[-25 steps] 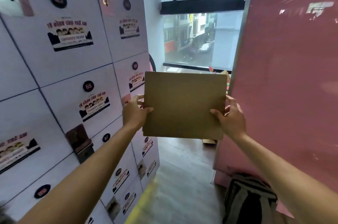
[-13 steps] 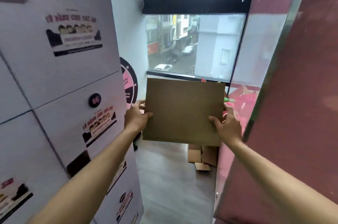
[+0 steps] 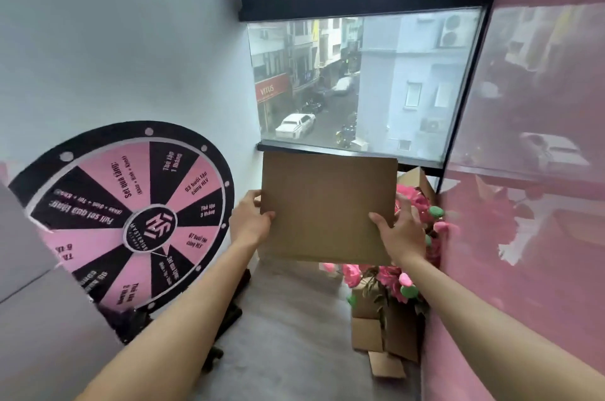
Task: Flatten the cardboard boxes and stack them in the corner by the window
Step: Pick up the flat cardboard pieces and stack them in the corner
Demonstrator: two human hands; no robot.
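Note:
A flattened brown cardboard box (image 3: 327, 207) is held upright in front of me, below the window (image 3: 360, 83). My left hand (image 3: 249, 223) grips its left edge, thumb on the near face. My right hand (image 3: 397, 233) grips its lower right edge the same way. Down at the right, against the pink wall, more flattened cardboard boxes (image 3: 386, 332) lean on the floor. An open cardboard box (image 3: 420, 181) shows behind the held piece, in the corner under the window.
A pink and black prize wheel (image 3: 131, 217) on a black stand leans at the left wall. Pink artificial flowers (image 3: 402, 276) spill over the cardboard at the right. A pink wall (image 3: 523, 237) closes the right side. Grey floor (image 3: 288, 335) runs between them.
I have walked forward past the lockers toward the window, still carrying the flattened box in both hands. The prize wheel, the flowers and the cardboard on the floor have come into full view.

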